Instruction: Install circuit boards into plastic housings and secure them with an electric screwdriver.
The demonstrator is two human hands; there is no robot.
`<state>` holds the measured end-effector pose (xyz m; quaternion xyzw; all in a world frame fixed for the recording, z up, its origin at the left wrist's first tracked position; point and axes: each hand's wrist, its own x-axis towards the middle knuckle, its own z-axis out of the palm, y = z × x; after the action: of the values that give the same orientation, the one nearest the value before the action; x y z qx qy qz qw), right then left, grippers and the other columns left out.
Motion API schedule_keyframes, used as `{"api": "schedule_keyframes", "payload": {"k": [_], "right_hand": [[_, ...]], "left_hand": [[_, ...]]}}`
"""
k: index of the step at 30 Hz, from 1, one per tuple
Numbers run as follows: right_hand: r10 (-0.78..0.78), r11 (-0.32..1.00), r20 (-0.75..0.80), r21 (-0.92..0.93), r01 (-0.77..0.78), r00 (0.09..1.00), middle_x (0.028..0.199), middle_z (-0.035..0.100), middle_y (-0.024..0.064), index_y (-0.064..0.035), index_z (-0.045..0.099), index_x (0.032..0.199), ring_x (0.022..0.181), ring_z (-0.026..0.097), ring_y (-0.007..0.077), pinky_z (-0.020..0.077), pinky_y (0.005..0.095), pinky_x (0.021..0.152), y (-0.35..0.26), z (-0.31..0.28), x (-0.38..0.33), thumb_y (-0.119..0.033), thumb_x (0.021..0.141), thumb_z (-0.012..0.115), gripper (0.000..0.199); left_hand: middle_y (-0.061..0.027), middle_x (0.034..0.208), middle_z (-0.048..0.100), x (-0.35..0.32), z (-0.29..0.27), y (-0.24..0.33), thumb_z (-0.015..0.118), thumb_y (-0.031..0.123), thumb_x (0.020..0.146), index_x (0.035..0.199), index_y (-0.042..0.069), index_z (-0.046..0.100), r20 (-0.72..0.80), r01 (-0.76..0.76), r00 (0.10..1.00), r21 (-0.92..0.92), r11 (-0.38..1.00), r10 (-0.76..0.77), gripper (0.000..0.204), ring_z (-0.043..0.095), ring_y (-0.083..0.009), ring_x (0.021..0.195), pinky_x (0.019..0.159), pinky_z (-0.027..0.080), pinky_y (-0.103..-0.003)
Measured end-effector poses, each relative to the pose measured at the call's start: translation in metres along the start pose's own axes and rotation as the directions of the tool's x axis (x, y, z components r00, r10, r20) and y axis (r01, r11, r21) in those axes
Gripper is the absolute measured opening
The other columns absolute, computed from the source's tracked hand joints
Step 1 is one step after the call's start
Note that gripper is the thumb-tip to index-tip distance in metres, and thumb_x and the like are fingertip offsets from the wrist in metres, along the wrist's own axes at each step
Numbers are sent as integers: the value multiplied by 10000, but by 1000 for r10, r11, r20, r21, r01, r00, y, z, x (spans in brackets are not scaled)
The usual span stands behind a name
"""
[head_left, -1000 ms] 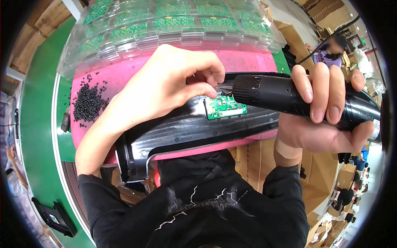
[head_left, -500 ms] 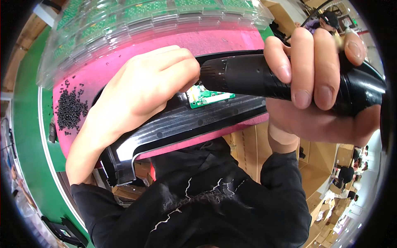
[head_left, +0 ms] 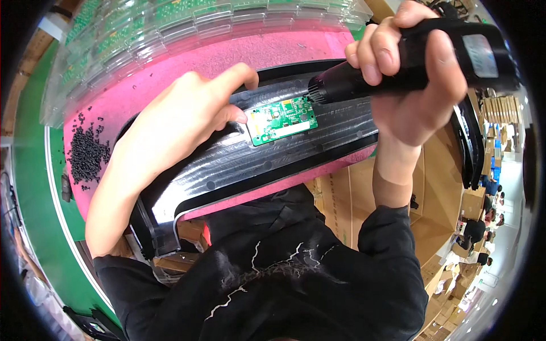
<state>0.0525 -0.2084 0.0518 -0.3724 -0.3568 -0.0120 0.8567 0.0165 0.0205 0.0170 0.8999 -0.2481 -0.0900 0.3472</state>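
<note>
A green circuit board [head_left: 290, 116] lies in a long glossy black plastic housing [head_left: 250, 165]. My right hand [head_left: 406, 79] is wrapped round a thick black electric screwdriver [head_left: 352, 80], tilted with its narrow end at the board's upper right corner. Its very tip is too small to make out. At the board's left end my left hand [head_left: 193, 111] hovers over the housing, thumb and forefinger spread apart with nothing visible between them; its other fingers are partly hidden.
Many small black screws [head_left: 88, 153] are heaped on the pink mat [head_left: 165, 79] at left. Clear plastic trays [head_left: 199, 28] of green boards are stacked at the back. An open cardboard box [head_left: 435, 187] stands at right, with black housing parts [head_left: 469, 142] beside it.
My left hand has drawn back left and its thumb and forefinger have parted, uncovering the board. The screwdriver's front end has moved right, toward the board's right end, and its body is tilted more.
</note>
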Motion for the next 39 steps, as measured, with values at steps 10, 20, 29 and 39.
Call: {"api": "schedule_keyframes", "payload": {"k": [10,20,29,39], "right_hand": [[117,973,-116,-183,-137,986,653,544,79,-3,500,1049,530,529,181,472,313,566,1,0,0,-322,899,634,377],[220,889,-274,-339,-309,936,628,520,83,-4,506,991,497,479,173,445,311,541,5,-2,-6,-296,870,640,344],[270,831,-286,-414,-373,919,606,510,83,16,526,1057,500,474,165,403,285,476,13,5,-10,-286,874,666,380],[65,998,161,-7,-64,985,739,546,-50,-87,533,1021,608,514,76,403,264,670,-25,11,-5,-490,812,652,470]], "left_hand": [[-159,956,653,-4,10,-3,594,61,919,1108,45,611,51,-167,986,114,979,162,190,642,-372,896,750,497,-447],[-138,831,599,-9,7,-5,606,-110,700,1165,77,712,102,-142,987,164,976,126,512,618,-330,781,716,483,-418],[-141,810,597,-13,10,-9,577,-147,675,1204,91,704,84,-142,988,115,983,133,594,618,-313,745,709,489,-404],[-126,825,632,-7,5,4,755,48,768,1168,-9,622,-171,-400,905,-24,916,390,426,636,-295,729,655,515,-382]]}}
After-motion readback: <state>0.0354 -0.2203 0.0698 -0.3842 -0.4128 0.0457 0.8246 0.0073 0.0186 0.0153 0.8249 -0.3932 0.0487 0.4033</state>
